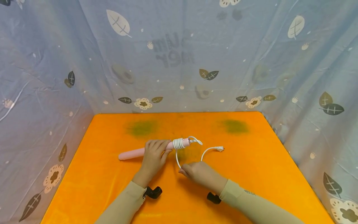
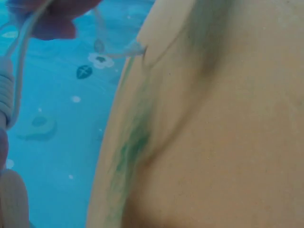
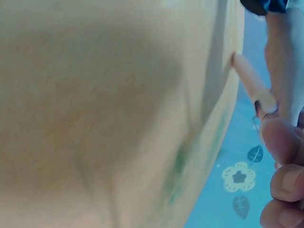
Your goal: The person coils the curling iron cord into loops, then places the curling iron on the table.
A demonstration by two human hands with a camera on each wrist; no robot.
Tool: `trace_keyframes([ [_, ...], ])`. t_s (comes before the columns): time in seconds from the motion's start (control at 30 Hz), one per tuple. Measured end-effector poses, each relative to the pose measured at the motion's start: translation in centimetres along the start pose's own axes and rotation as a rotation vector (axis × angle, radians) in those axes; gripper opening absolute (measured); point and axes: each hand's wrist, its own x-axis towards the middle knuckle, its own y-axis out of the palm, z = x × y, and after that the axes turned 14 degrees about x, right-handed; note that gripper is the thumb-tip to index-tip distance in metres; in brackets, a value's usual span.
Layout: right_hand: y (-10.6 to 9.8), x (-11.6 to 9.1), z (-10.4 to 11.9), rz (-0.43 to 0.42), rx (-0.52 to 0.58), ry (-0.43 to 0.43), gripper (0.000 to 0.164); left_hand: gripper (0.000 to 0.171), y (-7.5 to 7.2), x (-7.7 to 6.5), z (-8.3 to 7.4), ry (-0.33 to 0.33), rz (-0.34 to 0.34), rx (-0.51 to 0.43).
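Note:
A long pink hair iron slants over the orange table, its far left end low and its cord end raised to the right. My left hand grips it around the middle. Several turns of white power cord are wound round the handle just right of that hand; the coils also show at the left wrist view's edge. Lower right, my right hand pinches the cord between thumb and fingers. From this hand the loose cord end curves up to a plug. In the right wrist view, curled fingers appear at lower right.
The orange table has green smudges toward its back. Patterned curtains close it in behind and on both sides. A black wrist device sits at the left cuff, another at the right cuff.

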Motion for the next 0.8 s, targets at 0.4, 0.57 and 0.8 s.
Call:
trace_keyframes([
  [0.4,-0.9,1.5,1.0,0.045,-0.02,0.049,0.019,0.042,0.8,-0.3,0.2,-0.005,0.031,0.039],
  [0.57,-1.7,3.1,1.1,0.033,-0.078,-0.001,0.021,0.04,1.0,-0.8,-0.1,0.037,0.056,0.044],
  [0.8,-2.9,4.0,0.5,-0.023,-0.158,-0.088,0.02,0.038,1.0,-1.3,-0.5,0.046,0.072,0.046],
])
